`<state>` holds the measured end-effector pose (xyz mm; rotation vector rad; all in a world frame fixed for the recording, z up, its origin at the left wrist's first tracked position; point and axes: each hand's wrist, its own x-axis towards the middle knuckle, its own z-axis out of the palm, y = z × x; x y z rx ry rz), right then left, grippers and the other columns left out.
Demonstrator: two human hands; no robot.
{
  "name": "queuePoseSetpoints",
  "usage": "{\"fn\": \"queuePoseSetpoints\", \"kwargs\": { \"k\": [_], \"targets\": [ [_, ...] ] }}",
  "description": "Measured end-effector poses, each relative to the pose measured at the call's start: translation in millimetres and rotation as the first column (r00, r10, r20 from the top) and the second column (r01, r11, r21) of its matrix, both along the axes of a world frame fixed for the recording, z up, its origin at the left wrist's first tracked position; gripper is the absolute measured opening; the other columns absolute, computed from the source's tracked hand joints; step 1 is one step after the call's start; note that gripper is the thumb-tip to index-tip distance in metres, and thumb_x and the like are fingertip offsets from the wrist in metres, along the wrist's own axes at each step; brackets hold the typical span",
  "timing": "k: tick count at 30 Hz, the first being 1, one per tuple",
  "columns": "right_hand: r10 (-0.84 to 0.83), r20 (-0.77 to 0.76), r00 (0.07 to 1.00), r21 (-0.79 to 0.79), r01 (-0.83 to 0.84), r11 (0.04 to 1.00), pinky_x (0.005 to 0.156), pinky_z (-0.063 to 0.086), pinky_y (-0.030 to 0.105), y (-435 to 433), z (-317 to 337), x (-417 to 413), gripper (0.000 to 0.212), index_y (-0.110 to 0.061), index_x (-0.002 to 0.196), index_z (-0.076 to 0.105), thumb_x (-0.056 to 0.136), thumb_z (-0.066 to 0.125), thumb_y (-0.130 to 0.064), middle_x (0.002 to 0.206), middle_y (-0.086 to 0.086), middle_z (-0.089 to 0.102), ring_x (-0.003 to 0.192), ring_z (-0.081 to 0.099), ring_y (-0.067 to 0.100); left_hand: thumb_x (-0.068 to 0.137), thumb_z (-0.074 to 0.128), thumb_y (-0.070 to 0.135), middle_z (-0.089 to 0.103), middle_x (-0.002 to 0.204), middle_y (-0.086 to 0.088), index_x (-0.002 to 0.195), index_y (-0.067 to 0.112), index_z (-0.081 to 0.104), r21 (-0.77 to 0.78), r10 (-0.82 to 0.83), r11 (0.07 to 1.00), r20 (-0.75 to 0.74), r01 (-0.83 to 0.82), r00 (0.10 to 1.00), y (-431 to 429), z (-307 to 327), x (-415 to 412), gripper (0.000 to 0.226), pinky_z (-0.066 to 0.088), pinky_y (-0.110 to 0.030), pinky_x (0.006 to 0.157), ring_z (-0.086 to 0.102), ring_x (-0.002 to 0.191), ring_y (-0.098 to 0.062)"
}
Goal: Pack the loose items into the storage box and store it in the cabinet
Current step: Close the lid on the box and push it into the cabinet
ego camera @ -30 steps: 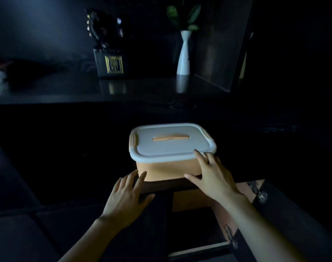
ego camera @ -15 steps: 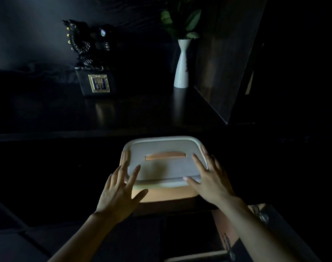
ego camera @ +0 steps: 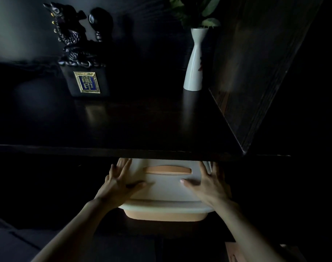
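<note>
Left hand fingers spread flat on the lid of the storage box, lower centre of frame; not clenched, nothing gripped, palm pressing on the lid's left side, thumb pointing inward; right hand mirrors it on the lid's right side, fingers splayed along the right rim, thumb toward the middle; both look like open-palm pushing contact rather than a hold, probably to slide the box straight without tilting it; orange lid handle sits untouched between the two hands; lid is on and seated, body orange below a pale rim; far edge of the box already hidden under the dark shelf edge crossing mid-frame, near edge still sticking out toward the camera; so box is partway into the cabinet compartment, judged near the end of the task, packing apparently done; compartment interior too dark to read; above, on the shelf top, a black dragon seal statue upper left and a white vase with leaves upper right, both well apart from the box; cabinet side panel at right.
</note>
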<state>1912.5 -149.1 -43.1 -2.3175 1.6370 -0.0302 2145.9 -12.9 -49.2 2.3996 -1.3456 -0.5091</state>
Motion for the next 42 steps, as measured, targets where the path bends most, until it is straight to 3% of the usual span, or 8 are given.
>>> {"fn": "queuePoseSetpoints", "kwargs": {
  "k": [5,9,16,19,24,31,36,42],
  "targets": [
    [-0.096,0.031,0.995,0.045,0.095,0.994,0.106,0.024,0.052,-1,-5,1,0.111,-0.037,0.143,-0.01,0.058,0.039,-0.089,0.154,0.009,-0.015,0.139,0.006,0.039,0.059,0.047,0.08,0.015,0.148,-0.013,0.143,0.037,-0.001,-0.001,0.062,0.998,0.003,-0.062,0.998,-4,-3,-1,0.106,0.036,-0.05,0.1,0.03,0.124,-0.04],
    [-0.153,0.028,0.988,0.058,0.151,0.987,0.096,0.035,0.047,5,-6,-2,0.112,-0.034,0.144,-0.004,0.057,0.04,-0.088,0.149,0.015,0.007,0.131,0.023,0.037,0.059,0.059,0.075,0.03,0.132,-0.023,0.142,0.035,-0.008,0.029,0.169,0.985,-0.064,-0.167,0.984,-1,2,-6,0.114,0.041,-0.05,0.096,0.037,0.12,-0.043],
    [-0.17,0.079,0.982,0.082,0.163,0.983,0.097,0.035,0.045,40,-11,-15,0.119,-0.038,0.143,0.003,0.044,0.042,-0.092,0.15,0.006,0.01,0.131,0.024,0.033,0.043,0.055,0.085,0.04,0.115,-0.017,0.139,0.033,0.004,0.002,0.185,0.983,-0.069,-0.186,0.98,42,5,-19,0.121,0.049,-0.047,0.084,0.049,0.107,-0.039],
    [-0.176,0.13,0.976,0.055,0.17,0.984,0.101,0.032,0.045,61,-14,-20,0.118,-0.036,0.143,0.009,0.046,0.049,-0.088,0.153,-0.001,0.006,0.134,0.019,0.032,0.042,0.057,0.083,0.038,0.099,-0.008,0.132,0.038,0.011,-0.064,0.178,0.981,-0.067,-0.182,0.982,67,5,-25,0.111,0.052,-0.046,0.074,0.055,0.094,-0.039],
    [-0.234,0.155,0.96,0.102,0.22,0.97,0.095,0.038,0.049,100,-19,-35,0.122,-0.036,0.141,0.013,0.039,0.056,-0.086,0.147,0.008,0.017,0.127,0.028,0.037,0.036,0.05,0.089,0.039,0.099,-0.011,0.133,0.04,0.008,-0.116,0.121,0.985,-0.048,-0.126,0.991,111,-2,-36,0.117,0.05,-0.039,0.061,0.055,0.087,-0.039],
    [-0.201,0.181,0.963,0.038,0.197,0.98,0.09,0.038,0.044,165,-18,-67,0.117,-0.029,0.142,0.013,0.048,0.06,-0.081,0.144,0.012,0.023,0.123,0.031,0.037,0.039,0.054,0.088,0.041,0.103,-0.012,0.138,0.043,0.001,-0.111,0.079,0.99,-0.093,-0.089,0.993,164,-6,-61,0.12,0.048,-0.038,0.064,0.052,0.084,-0.032],
    [-0.176,0.193,0.965,0.09,0.161,0.983,0.097,0.036,0.049,201,-23,-104,0.119,-0.035,0.142,0.001,0.049,0.057,-0.084,0.15,0.009,0.011,0.129,0.028,0.039,0.041,0.048,0.091,0.042,0.096,-0.008,0.137,0.048,-0.007,-0.109,0.099,0.988,-0.081,-0.108,0.992,203,-7,-97,0.119,0.048,-0.039,0.065,0.05,0.076,-0.028],
    [-0.183,0.16,0.97,0.133,0.162,0.978,0.09,0.046,0.047,223,-45,-155,0.121,-0.038,0.141,-0.002,0.046,0.055,-0.087,0.143,0.013,0.018,0.121,0.039,0.037,0.046,0.051,0.085,0.041,0.094,-0.005,0.139,0.046,-0.009,-0.05,0.104,0.993,-0.045,-0.107,0.993,225,-20,-151,0.117,0.047,-0.037,0.063,0.049,0.072,-0.027]
  ]
}}
